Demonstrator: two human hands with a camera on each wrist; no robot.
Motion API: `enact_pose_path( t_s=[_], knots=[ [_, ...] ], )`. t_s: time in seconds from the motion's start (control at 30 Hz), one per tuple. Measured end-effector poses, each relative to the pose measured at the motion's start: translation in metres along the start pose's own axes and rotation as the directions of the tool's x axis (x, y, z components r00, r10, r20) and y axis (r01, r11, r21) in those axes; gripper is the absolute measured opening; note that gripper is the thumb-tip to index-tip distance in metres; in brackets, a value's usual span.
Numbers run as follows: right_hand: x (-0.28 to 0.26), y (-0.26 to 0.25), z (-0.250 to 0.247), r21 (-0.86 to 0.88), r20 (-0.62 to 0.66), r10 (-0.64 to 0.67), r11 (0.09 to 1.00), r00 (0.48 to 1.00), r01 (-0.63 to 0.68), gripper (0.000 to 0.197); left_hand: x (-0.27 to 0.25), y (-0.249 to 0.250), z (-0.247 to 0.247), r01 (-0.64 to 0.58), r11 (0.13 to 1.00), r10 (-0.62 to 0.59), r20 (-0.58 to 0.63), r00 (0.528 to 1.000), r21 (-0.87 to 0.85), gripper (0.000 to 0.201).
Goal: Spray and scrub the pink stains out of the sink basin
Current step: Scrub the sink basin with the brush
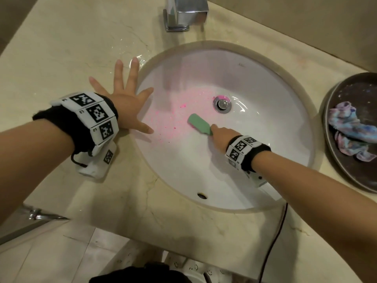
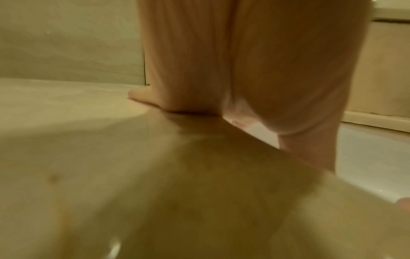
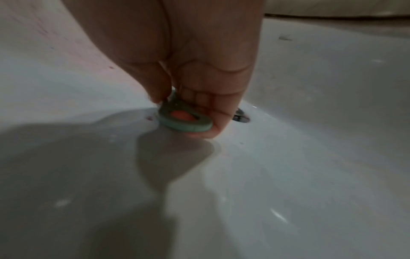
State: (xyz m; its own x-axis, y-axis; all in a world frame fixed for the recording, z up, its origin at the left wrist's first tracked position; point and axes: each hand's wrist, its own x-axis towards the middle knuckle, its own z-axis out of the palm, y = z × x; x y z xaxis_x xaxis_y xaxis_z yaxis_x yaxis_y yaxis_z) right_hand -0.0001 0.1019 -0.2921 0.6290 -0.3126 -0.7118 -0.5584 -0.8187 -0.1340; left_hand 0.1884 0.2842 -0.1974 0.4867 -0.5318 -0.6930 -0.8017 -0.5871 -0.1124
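- Your right hand [image 1: 221, 132] pinched the handle end of the green scrub brush [image 1: 200, 124], its head down on the white sink basin [image 1: 265, 160] floor.
- Your left hand [image 1: 124, 103] lay flat, fingers spread, on the basin's edge.
- Pink stains [image 1: 167, 119] speckled the left slope up to the drain [image 1: 222, 104]; scrubbing looked barely begun.

Bathroom: white oval undermount sink basin [image 1: 265, 139], chrome faucet [image 1: 185, 13], beige marble vanity counter [image 1: 61, 48], tiled floor [image 1: 51, 252].
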Motion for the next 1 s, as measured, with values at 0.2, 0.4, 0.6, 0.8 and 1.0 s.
enact_pose_path(
  t_s=[0.2,0.4,0.6,0.8,1.0],
  knots=[
    [0.017,-0.004,-0.003,0.163,-0.078,0.148,0.978,0.986,-0.134,0.024,0.001,0.001,0.001,0.008,1.0,-0.008,-0.003,1.0,-0.003,0.115],
    [0.0,-0.026,0.009,0.044,0.056,-0.099,0.994,0.994,0.097,0.028,0.0,0.0,0.001,0.005,1.0,-0.005,-0.019,1.0,-0.012,0.113],
    [0.011,0.009,-0.004,0.097,-0.063,0.121,0.989,0.991,-0.115,0.025,0.002,0.0,0.002,0.002,1.0,-0.002,-0.029,1.0,-0.007,0.113],
    [0.015,-0.03,0.001,0.09,-0.02,-0.007,0.996,1.0,0.009,0.026,0.002,0.001,0.003,0.004,1.0,-0.004,-0.037,0.999,-0.007,0.113],
    [0.0,-0.017,0.004,0.019,0.038,-0.05,0.999,0.998,0.049,0.026,0.003,-0.001,0.003,-0.001,1.0,0.001,-0.038,0.999,-0.007,0.112]
  ],
)
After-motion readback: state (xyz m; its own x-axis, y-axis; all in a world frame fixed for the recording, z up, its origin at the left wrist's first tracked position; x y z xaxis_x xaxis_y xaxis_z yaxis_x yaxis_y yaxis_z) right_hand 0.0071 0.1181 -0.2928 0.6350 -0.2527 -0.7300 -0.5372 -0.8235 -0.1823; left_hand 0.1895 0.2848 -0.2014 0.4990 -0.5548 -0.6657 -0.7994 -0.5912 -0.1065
